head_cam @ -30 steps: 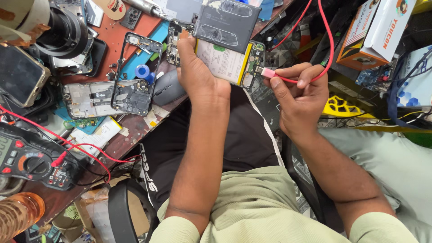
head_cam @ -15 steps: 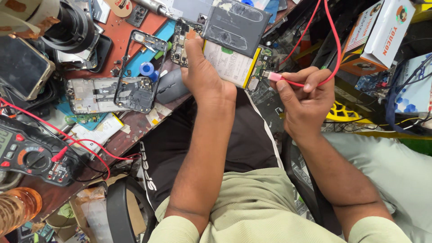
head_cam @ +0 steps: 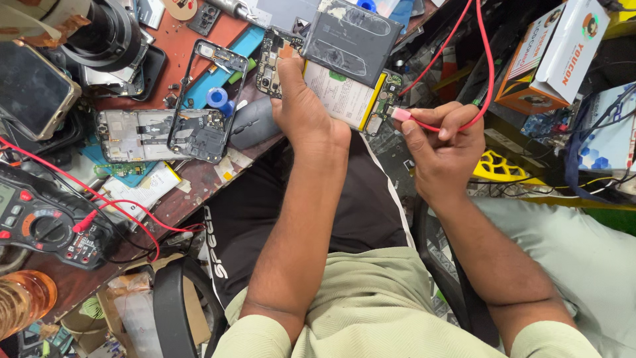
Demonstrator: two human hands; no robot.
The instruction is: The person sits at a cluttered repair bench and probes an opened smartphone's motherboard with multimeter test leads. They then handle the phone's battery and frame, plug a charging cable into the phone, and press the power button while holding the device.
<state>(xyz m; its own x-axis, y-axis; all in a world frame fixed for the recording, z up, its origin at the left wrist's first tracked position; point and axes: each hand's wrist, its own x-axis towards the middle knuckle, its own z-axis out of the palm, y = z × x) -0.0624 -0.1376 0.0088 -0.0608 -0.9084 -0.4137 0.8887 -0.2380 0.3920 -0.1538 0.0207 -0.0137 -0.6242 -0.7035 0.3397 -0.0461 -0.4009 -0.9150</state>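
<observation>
Reddish-brown wooden workbench (head_cam: 192, 199) up and to the left of the hands, worn and crowded with clutter. Below it, near the elbows, a black chair back (head_cam: 169, 311). Off to the right, stacked cardboard boxes (head_cam: 556, 53) under bright, even light.

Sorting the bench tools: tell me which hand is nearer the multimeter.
Left. The left hand rests on the opened phone, across the bench from the multimeter. The right hand, pinching the red cable, is farther off.
</observation>
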